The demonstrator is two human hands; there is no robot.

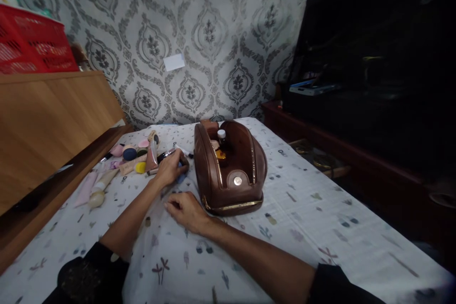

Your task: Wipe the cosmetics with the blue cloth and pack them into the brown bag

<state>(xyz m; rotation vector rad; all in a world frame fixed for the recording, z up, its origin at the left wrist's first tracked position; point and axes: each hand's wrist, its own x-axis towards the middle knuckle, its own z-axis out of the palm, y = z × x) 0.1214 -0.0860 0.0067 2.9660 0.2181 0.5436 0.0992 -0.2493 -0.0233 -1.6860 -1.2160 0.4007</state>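
Observation:
A brown leather toiletry bag (231, 194) stands unzipped on the patterned sheet, with a white-capped bottle (221, 136) and a yellow-orange item (220, 154) inside. Left of it, my left hand (171, 168) is closed round a small dark object (184, 167) whose kind I cannot make out. Close to the bag's front left corner rests my right hand (188, 211), its fingers curled in with nothing visible in them. Beyond my left hand lie makeup items: a clear tube (152, 154), a dark blue sponge (129, 153), a yellow sponge (140, 167) and a pink tube (86, 189).
A wooden headboard (53, 128) borders the left side, with a red plastic basket (35, 40) on top. Patterned wallpaper (210, 33) rises behind the bed. To the right stand a large dark screen (370, 57) and a partly open drawer (320, 159).

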